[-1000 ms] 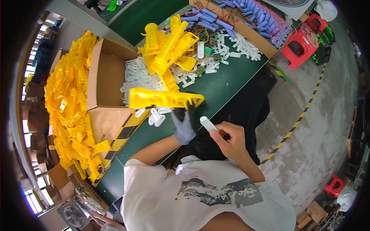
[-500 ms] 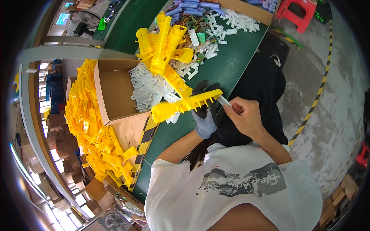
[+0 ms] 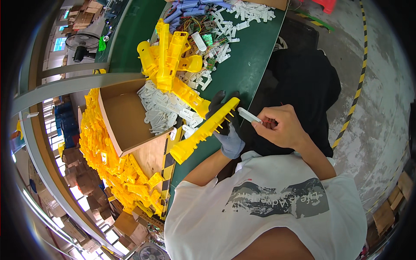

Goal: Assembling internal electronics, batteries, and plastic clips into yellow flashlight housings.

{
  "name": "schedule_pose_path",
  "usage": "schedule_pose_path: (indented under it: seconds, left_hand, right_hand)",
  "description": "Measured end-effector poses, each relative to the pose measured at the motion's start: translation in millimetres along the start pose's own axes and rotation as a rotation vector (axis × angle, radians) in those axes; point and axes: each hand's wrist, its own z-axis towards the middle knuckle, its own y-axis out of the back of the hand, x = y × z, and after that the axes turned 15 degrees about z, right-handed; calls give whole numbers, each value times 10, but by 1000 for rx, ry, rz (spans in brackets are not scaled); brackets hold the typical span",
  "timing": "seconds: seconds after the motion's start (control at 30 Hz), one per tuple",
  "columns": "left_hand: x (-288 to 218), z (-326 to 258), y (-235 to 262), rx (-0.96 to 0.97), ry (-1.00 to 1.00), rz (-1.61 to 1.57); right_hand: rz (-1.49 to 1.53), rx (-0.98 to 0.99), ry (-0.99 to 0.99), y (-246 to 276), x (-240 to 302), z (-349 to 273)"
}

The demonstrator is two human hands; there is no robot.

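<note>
My left hand [image 3: 232, 141], in a grey and black glove, is closed around a long yellow plastic housing [image 3: 203, 133] with small prongs along one edge. The housing slants from near the box up toward my right hand and hides some gloved fingers. Bare, my right hand [image 3: 284, 126] pinches a slim white plastic strip [image 3: 249, 115] between thumb and fingers. The strip points at the housing's upper end, with a small gap between them. Beyond my left hand, several yellow housings [image 3: 167, 60] lie stacked on the green table [image 3: 249, 65].
A cardboard box [image 3: 125, 117] stands to the left, beside loose white plastic pieces [image 3: 158, 106]. A big heap of yellow housings [image 3: 108, 151] lies farther left. Blue cylindrical cells [image 3: 186, 9], wires and small white parts [image 3: 255, 11] cover the far table. A grey metal frame [image 3: 78, 84] crosses the left side.
The white strip has drawn back from the housing's end, and more of it shows. The housing has tilted more steeply. The whole view has shifted.
</note>
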Motion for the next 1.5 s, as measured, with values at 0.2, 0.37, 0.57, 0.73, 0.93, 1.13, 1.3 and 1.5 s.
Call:
schedule_pose_path:
  seconds: [0.2,0.37,0.57,0.73,0.93,1.13,1.3,1.5]
  left_hand:
    - [-190,-56,130,162,-30,-18]
    - [304,-417,130,300,626,-455]
    - [227,-168,91,737,847,-830]
    - [619,-206,128,640,606,-525]
    - [-38,16,57,457,425,-761]
    - [373,-59,110,222,251,-420]
    - [270,26,351,93,229,-590]
    - [590,-79,427,-136,441,-191]
  right_hand:
    - [-76,-140,-55,-120,80,36]
    - [86,-268,18,-257,-257,-77]
    - [446,-254,-71,-123,-441,-124]
    - [458,-166,-152,-162,-501,-145]
    - [441,-269,-209,-51,-405,-129]
    - [-137,-120,-51,-47,-169,-184]
    - [-408,161,151,-214,-111,-190]
    - [-119,64,17,-163,42,-192]
